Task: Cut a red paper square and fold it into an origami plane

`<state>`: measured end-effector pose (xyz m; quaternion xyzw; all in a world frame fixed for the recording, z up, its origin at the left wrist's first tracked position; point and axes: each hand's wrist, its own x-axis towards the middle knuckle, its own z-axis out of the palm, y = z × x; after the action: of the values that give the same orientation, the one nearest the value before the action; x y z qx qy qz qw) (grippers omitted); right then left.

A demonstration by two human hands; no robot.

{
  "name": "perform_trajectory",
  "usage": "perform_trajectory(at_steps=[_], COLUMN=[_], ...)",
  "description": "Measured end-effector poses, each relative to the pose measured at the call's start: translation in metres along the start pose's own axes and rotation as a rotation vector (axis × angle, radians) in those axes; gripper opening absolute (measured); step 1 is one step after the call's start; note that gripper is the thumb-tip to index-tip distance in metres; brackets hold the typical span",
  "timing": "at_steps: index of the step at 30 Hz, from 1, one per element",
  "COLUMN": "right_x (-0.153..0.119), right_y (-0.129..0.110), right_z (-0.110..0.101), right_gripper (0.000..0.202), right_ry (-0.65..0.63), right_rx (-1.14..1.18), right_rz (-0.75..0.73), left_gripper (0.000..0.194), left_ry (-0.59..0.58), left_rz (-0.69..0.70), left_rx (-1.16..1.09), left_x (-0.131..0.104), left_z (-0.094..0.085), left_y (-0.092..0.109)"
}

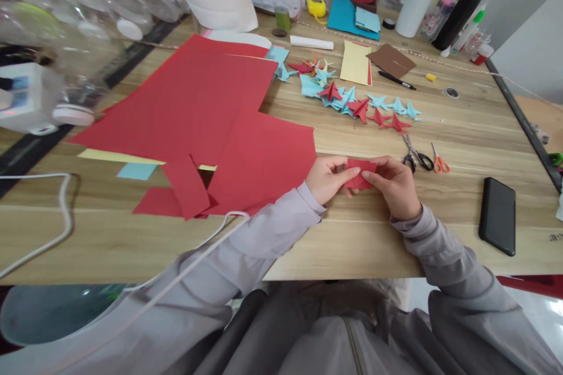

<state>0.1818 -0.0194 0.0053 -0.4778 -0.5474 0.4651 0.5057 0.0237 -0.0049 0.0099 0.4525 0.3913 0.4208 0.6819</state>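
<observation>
A small red piece of folded paper (359, 180) is held between both hands above the front of the wooden table. My left hand (329, 179) pinches its left part with the thumb on top. My right hand (394, 186) grips its right side, the thumb pressed onto the paper close to the other thumb. Fingers partly cover the paper, so its full shape is hidden. Beyond the hands lie several small folded paper cranes, among them a red crane (397, 123) and a light blue crane (412, 110). Large red sheets (268, 158) spread out to the left.
Right of the hands are black-handled scissors (417, 158), small orange scissors (440, 163) and a black phone (497, 217). Yellow paper (355, 63), a brown sheet (390, 61) and a black pen (397, 80) lie farther back. Plastic bottles (79, 64) crowd the left; a white cable (229, 220) crosses the near edge.
</observation>
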Motion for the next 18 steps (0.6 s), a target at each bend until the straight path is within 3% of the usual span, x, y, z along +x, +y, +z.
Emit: perform_trajectory(at_steps=[3, 8, 13, 18], right_x=[-0.0006, -0.0062, -0.0096, -0.0087], right_y=[-0.0004, -0.0027, -0.0040, -0.0059], right_z=[0.0014, 0.0063, 0.0080, 0.0051], right_gripper=[0.024, 0.019, 0.021, 0.015], right_ry=[-0.045, 0.014, 0.048, -0.006], right_rx=[-0.002, -0.138, -0.075, -0.073], right_rz=[0.039, -0.047, -0.060, -0.081], left_gripper=[0.040, 0.040, 0.041, 0.043], left_ry=[0.000, 0.033, 0.023, 0.000], left_rz=[-0.028, -0.072, -0.088, -0.095], left_rx=[-0.040, -0.108, -0.165, -0.232], left_x=[-0.0003, 0.0007, 0.0021, 0.0033], left_z=[0.0002, -0.0011, -0.0023, -0.0026], left_y=[-0.0001, -0.0005, -0.0004, 0.0009])
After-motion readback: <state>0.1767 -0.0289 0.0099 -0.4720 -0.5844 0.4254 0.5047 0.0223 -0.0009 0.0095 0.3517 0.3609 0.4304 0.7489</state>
